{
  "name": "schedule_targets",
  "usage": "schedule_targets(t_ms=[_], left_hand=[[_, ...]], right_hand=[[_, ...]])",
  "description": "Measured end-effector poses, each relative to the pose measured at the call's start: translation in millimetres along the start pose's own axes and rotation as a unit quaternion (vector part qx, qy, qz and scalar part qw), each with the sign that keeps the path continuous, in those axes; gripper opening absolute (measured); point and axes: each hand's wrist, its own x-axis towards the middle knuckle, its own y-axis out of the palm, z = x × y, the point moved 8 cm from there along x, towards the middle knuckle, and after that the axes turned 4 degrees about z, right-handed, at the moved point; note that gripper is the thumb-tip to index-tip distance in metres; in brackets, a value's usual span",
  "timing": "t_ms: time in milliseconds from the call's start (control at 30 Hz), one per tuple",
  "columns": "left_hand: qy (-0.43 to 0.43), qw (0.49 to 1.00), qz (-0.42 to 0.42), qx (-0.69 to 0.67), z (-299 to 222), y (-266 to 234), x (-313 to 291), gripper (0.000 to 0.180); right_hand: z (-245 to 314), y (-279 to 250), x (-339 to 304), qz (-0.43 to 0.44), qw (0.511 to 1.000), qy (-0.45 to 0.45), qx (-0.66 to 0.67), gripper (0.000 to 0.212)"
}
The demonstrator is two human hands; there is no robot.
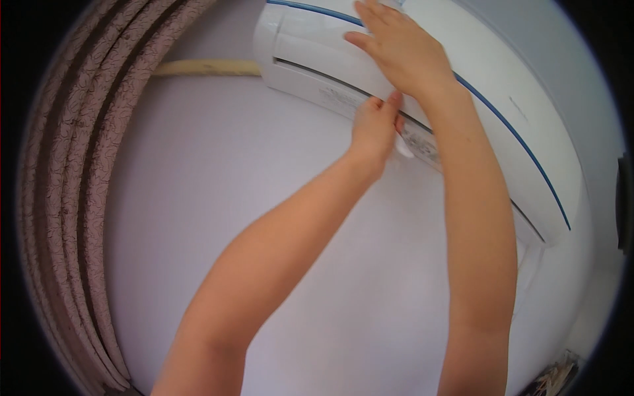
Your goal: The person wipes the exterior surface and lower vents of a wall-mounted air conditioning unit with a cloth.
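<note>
A white wall-mounted air conditioner (317,46) with a blue trim line spans the upper right. My left hand (375,132) is at its lower edge, by the dark air outlet slot, with the fingers closed and the thumb up. From under those fingers pokes a small piece of white cloth (403,149), blurred and mostly hidden. Higher up, my right hand (406,53) rests against the front panel with the fingers apart, holding nothing I can see. Its forearm passes in front of the unit's middle.
Patterned pinkish curtains (99,165) hang along the left side. A pale wrapped pipe (208,67) runs along the wall (218,152) into the unit's left end. At the right rim is a dark object (623,204); something straw-like (558,379) shows at lower right.
</note>
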Motion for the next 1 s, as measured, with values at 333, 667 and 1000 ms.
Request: schedule_targets(t_ms=[333,667,1000], left_hand=[[0.012,0.999,0.008,0.049,-2,-14,8,0.029],[0.004,0.999,-0.014,0.041,5,-55,37,0.026],[0.054,0.996,-0.039,0.067,-16,-40,13,0.020]], right_hand=[[-126,-27,-194,-0.105,0.977,0.102,-0.153,0.054],[-222,-55,-315,-0.046,0.976,0.189,-0.095,0.058],[-297,-85,-402,-0.038,0.962,0.244,-0.116,0.076]])
